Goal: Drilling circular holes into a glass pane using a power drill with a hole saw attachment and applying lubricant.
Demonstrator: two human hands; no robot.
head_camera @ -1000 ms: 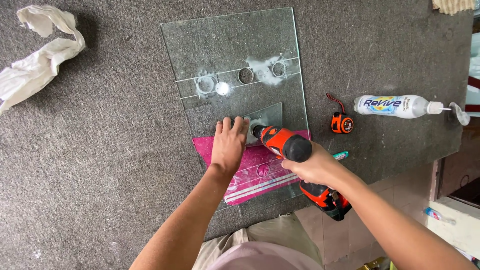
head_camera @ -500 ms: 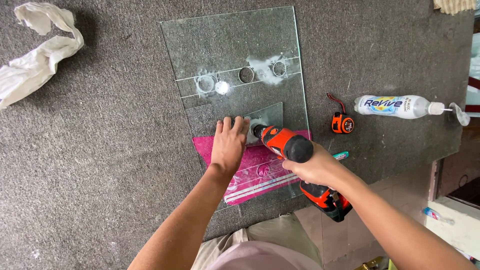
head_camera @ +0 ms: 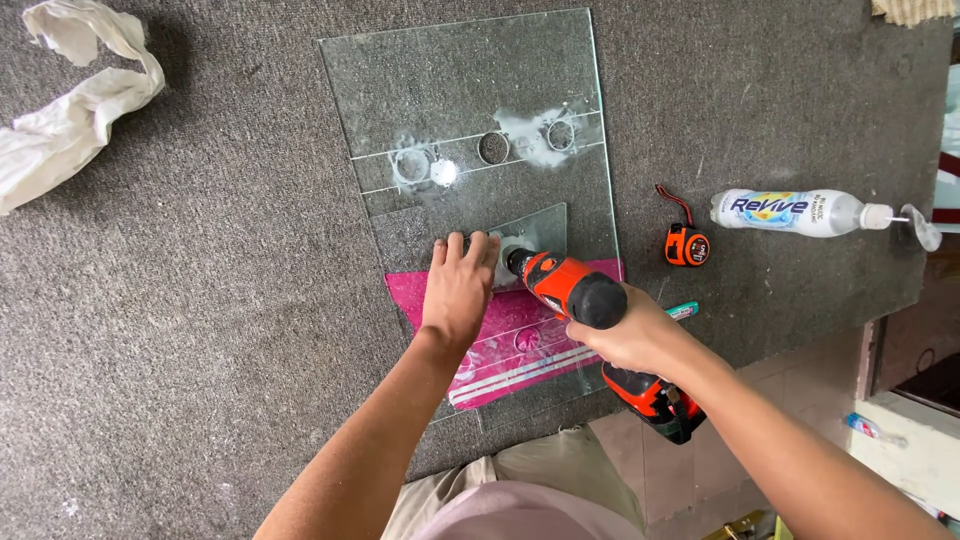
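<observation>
I am gripping the drill (head_camera: 585, 300) in my right hand (head_camera: 640, 335), fingers wrapped tight around its handle, its battery end hanging out past the table edge at five o'clock; the nose is pointing toward ten o'clock and pressing onto the glass pane (head_camera: 470, 80), just beside my left hand (head_camera: 458, 290); that hand is lying flat, fingers spread a little and holding nothing, pressing down on the pane with its fingertips next to the bit; under the near part of the pane I am seeing a pink sheet (head_camera: 500, 345) showing through.

As to progress, I am judging the work well along: farther up the pane, at twelve o'clock from my hands, three round marks are sitting in a row between two scribed lines; the middle hole (head_camera: 493, 147) is looking cut through, the ones either side are ringed with white dust or paste, and I cannot tell whether they are through; the spot under the bit is the one in hand, and how deep it is I cannot tell.

Off at two o'clock a tape measure (head_camera: 686, 243) is lying on the grey mat (head_camera: 200, 300), with a bottle (head_camera: 795, 212) on its side beyond it; far out at ten o'clock a white rag (head_camera: 75, 110) is lying crumpled.
</observation>
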